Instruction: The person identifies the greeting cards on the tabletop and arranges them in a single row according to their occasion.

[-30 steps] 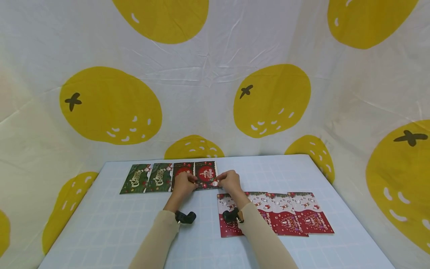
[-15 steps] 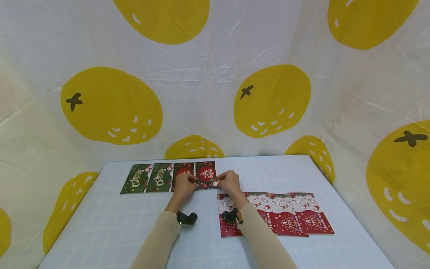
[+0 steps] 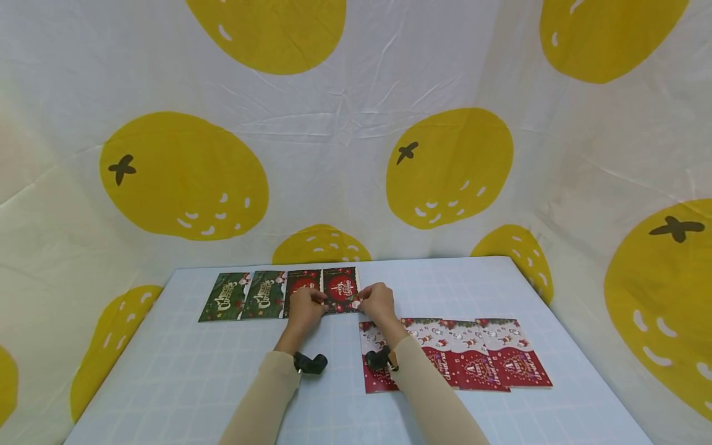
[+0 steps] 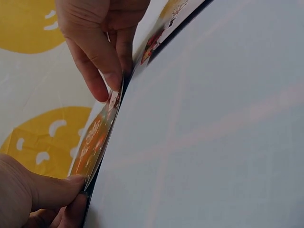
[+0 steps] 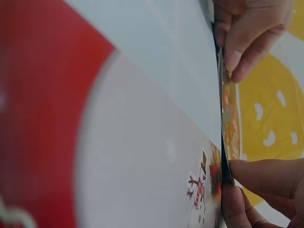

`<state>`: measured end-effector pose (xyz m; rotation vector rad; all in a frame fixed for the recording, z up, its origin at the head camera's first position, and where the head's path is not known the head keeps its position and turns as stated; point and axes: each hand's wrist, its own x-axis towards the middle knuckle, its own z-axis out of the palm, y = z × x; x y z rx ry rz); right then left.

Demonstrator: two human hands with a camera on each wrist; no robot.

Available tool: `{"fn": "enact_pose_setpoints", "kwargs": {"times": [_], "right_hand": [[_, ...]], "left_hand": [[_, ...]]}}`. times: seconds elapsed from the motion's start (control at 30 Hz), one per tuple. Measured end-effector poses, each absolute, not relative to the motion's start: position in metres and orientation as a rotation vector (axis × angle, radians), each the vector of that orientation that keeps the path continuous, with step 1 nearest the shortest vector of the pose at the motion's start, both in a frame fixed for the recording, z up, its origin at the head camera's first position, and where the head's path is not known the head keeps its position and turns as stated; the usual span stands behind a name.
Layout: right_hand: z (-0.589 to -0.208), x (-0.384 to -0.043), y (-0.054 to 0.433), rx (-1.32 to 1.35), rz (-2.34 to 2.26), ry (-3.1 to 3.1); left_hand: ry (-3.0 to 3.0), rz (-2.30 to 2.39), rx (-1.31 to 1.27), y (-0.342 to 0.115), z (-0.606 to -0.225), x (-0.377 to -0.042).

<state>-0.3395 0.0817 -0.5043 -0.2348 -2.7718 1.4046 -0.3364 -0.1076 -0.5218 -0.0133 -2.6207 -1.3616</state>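
Note:
My left hand (image 3: 306,309) and right hand (image 3: 378,303) are at the two near corners of a dark red Christmas card (image 3: 341,289) in the back row. In the left wrist view the left thumb (image 4: 61,190) lies on the card and a finger tucks under its edge. My right hand pinches the other corner, its thumb showing on top in the right wrist view (image 5: 266,175). The card lies almost flat, its edge slightly lifted. Another dark red card (image 3: 303,277) sits directly left, partly covered by my left hand.
Two green Christmas cards (image 3: 225,298) continue the row leftward. Several red-and-white Christmas cards (image 3: 475,364) overlap in a nearer row at the right, under my right forearm. The table (image 3: 167,383) has a pale checked cover. A curtain (image 3: 345,185) with yellow fruit rises behind it.

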Motion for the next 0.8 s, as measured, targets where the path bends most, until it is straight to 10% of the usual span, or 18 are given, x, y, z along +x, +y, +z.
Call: {"fn": "enact_pose_setpoints", "kwargs": {"times": [0.8], "right_hand": [[-0.4979, -0.342, 0.0804, -0.225, 1.298, -2.878]], "left_hand": [[-2.674, -1.381, 0.041, -0.1067, -0.5181, -0.3362]]}}
